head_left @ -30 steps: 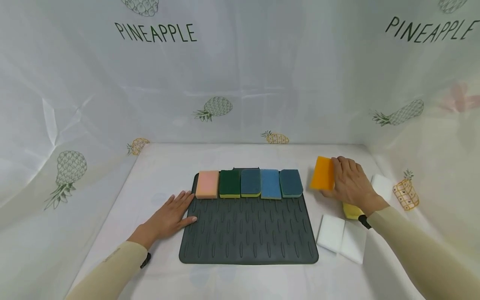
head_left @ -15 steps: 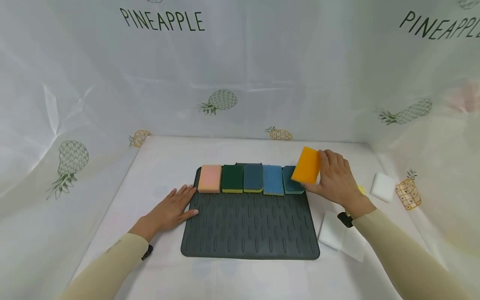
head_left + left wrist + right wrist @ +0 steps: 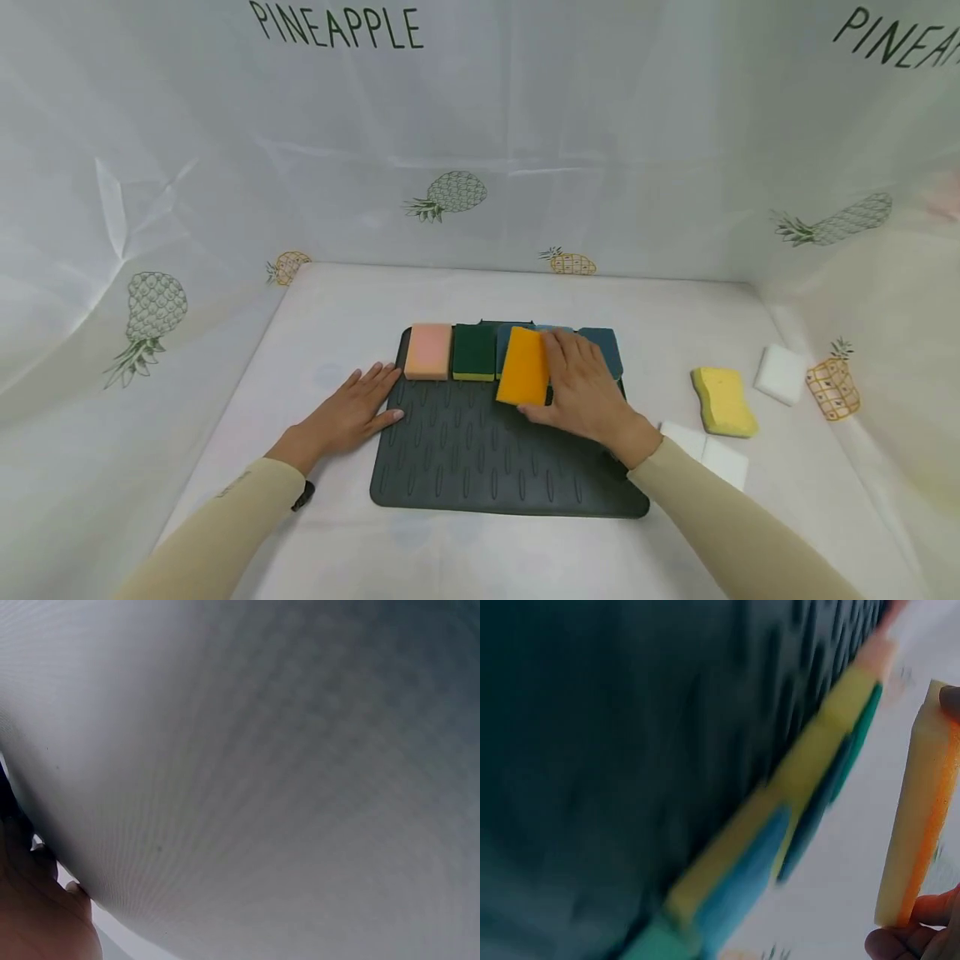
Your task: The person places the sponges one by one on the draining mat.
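Observation:
My right hand (image 3: 588, 387) grips an orange sponge (image 3: 523, 367) over the dark grey ridged mat (image 3: 465, 475), overlapping the sponge row at its far edge in the head view. Side-on in the right wrist view, that sponge (image 3: 919, 810) shows a cream layer under the orange one, pinched at both ends. Along the row lie a pink sponge (image 3: 428, 350), a dark green one (image 3: 474, 352) and several blue ones, partly hidden by the hand. My left hand (image 3: 348, 417) lies flat at the mat's left edge, fingers straight; the left wrist view catches only part of it (image 3: 45, 915).
Right of the mat lie a yellow sponge (image 3: 724, 402) and a white pad (image 3: 780, 374). More white pads (image 3: 724, 461) sit nearer, partly behind the right forearm. A pineapple-print sheet (image 3: 600, 125) rises behind and at both sides of the white table surface (image 3: 352, 550).
My right hand has carried the orange sponge leftward from the table's right side to over the mat, uncovering the yellow sponge. My left hand stays on the mat's edge. The head view has shifted slightly.

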